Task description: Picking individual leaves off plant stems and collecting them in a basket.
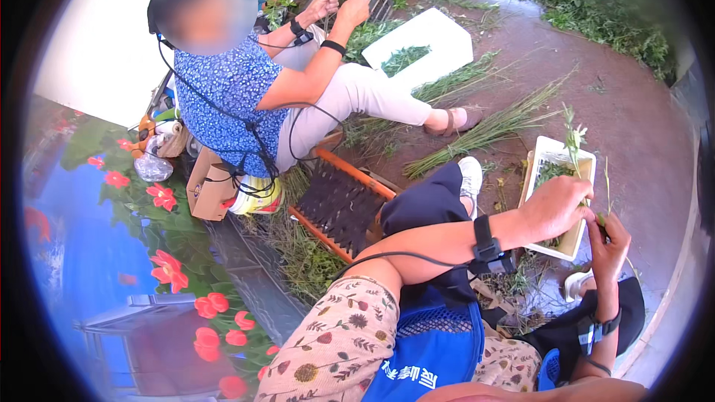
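My left hand (553, 206) pinches a leafy green sprig (574, 137) that sticks up above the fingers. Close against it, my right hand (610, 243) grips a thin green stem (608, 181), with a bit of leaf at its fingertips. The fingertips of the two hands meet or nearly meet. Below them stands a cream plastic basket (587, 164) with picked green leaves (553, 173) inside; my left hand and forearm hide part of it. Black straps with small devices are around both my wrists.
A bundle of stripped stems (480, 131) lies on the brown floor. A co-worker (229, 95) sits at left, handling stems by a white box (447, 33) with leaves. Nearby are an orange-framed stool (341, 201), a cardboard box (209, 184) and heaped leafy plants (609, 17).
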